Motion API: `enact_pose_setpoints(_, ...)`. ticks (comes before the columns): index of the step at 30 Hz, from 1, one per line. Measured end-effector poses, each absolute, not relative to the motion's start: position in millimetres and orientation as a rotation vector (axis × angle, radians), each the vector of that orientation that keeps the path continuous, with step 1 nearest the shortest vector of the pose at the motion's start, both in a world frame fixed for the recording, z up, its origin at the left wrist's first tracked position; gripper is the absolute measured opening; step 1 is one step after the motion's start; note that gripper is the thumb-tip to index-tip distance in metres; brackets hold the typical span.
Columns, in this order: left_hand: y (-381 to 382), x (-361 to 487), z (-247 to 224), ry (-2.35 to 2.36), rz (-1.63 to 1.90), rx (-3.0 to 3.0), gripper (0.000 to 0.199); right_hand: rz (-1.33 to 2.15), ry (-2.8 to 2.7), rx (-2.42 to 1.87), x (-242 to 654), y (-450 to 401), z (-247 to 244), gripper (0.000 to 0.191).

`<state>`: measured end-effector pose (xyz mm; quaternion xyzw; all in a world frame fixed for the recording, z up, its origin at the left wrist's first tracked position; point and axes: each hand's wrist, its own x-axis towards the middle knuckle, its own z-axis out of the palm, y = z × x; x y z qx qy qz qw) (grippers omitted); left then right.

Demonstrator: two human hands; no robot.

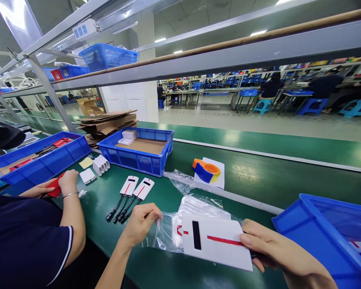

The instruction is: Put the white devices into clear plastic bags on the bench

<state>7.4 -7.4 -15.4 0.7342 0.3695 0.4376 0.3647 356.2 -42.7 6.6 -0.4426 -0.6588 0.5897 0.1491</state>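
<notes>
My right hand [267, 249] grips the end of a flat white pack [216, 241] with a black window and a red stripe; something black shows under the fingers. My left hand [142, 222] pinches the edge of a clear plastic bag [167, 233]. The pack's far end overlaps the bag, and I cannot tell whether it is inside. More clear bags [198, 206] lie in a pile behind it. To the left, two similar white packs [136, 188] with black cables lie on the green bench [108, 237].
At left, a co-worker's hands [63, 184] hold a red item [56, 186]. A blue tray [132, 158] holds white sleeves. Blue bins stand at far left [48, 160] and right [319, 237]. An orange and blue tape dispenser [207, 170] lies behind the bags. A shelf [198, 66] crosses above.
</notes>
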Motion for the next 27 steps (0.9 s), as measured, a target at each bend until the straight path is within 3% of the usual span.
enact_pose_setpoints(27, -15.8, 18.1, -17.4, 0.949, 1.257, 1.949, 0.05, 1.793, -1.733, -1.191, 351.7, -45.2, 3.0, 0.069)
